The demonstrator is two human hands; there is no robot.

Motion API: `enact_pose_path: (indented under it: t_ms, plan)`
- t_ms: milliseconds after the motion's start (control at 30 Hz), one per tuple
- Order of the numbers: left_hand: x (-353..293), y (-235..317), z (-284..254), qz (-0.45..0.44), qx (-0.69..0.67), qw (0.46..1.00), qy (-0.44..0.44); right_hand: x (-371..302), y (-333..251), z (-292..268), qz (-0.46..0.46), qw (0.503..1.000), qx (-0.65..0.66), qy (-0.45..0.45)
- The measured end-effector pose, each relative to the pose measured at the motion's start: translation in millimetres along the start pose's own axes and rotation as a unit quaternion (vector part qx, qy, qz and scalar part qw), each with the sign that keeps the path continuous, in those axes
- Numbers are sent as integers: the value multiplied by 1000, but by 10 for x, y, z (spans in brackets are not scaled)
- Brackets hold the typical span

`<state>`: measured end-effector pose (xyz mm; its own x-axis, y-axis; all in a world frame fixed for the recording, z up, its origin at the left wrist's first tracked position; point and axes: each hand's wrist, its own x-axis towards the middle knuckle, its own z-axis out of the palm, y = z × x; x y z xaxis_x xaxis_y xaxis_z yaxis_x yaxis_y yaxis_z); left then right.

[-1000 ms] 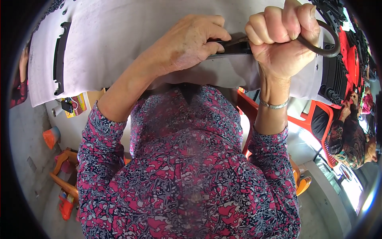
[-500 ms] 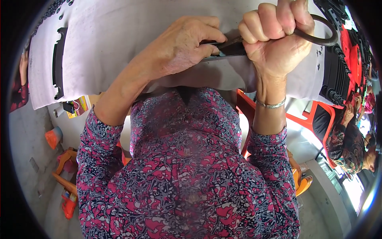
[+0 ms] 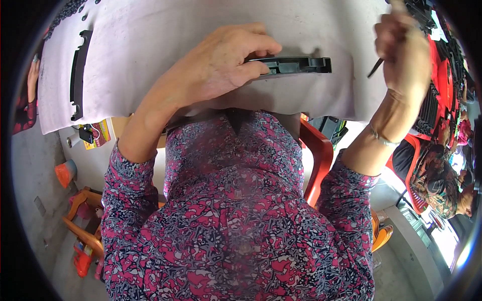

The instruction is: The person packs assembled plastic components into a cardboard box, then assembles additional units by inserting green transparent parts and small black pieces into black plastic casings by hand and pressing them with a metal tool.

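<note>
L hand (image 3: 228, 57) pinches blk strip (image 3: 296, 65) on counter (image 3: 150, 35), 1 o'clock.
L grip nearly closed, thumb + fingers @ strip's 9 o'clock end; R hand (image 3: 407, 57), blurred @ 2 o'clock, curled round thin dark tool (image 3: 375, 68); 2nd blk strip (image 3: 79, 75) @ 10.

Work surface: table covered by a pale cloth (image 3: 150, 45), slightly creased, front edge wavy; far left corner, a cluster of small dark pieces (image 3: 64, 20), a few lying loose beside it; left side, one long black notched strip (image 3: 78, 75), running front to back; right side, stacked black strips (image 3: 429, 109), partly hidden; front middle, black slotted part (image 3: 296, 65), contact with cloth unclear.
</note>
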<state>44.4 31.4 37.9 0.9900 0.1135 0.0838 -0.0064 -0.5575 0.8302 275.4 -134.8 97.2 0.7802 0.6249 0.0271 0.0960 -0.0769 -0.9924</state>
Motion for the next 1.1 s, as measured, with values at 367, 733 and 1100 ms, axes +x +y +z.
enact_pose_path:
  t_ms: [367,733,1100]
  plan:
    - [-481,-23,-8,-7,99,988,116,-213,529,206,-286,818,-499,-9]
    - [-526,-109,131,20,92,978,184,-1226,334,840,14,966,-244,-82]
    - [-516,-196,150,34,73,981,179,-1204,342,865,60,993,-31,-97]
